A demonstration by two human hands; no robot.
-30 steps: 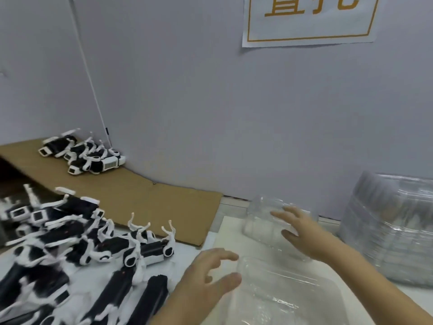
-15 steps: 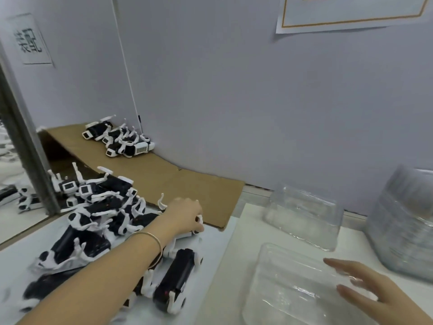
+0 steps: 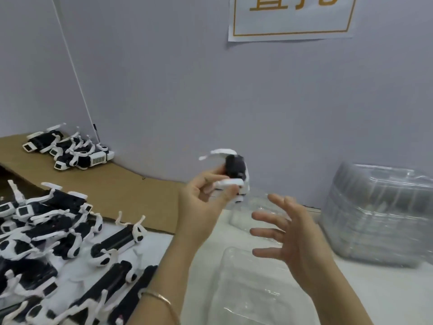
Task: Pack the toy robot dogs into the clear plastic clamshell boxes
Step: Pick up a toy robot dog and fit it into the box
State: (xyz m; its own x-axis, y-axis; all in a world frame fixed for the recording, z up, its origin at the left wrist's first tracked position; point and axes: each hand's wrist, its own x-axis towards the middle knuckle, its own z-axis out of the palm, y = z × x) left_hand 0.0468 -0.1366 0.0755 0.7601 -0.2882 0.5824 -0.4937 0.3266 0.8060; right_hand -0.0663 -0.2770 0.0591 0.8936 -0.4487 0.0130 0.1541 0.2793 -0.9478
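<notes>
On the white bench (image 3: 398, 296), a stack of clear clamshell boxes (image 3: 379, 219) waits at the right and a pile of toy robot dogs (image 3: 46, 242) lies at the left, both within reach. Between them sits one open clamshell box (image 3: 253, 294), likely ready for filling. Above it, the left hand (image 3: 201, 205) grips a black-and-white toy robot dog (image 3: 234, 170). The right hand (image 3: 293, 233) spreads empty fingers beside it, seemingly to receive it.

The toy robot dog (image 3: 234, 171) was glossy black-and-white plastic, the clamshell box (image 3: 243, 285) clear, shiny, smooth plastic, the cardboard sheet (image 3: 117, 186) matt brown, and the bangle (image 3: 159, 298) perhaps thin metal.
</notes>
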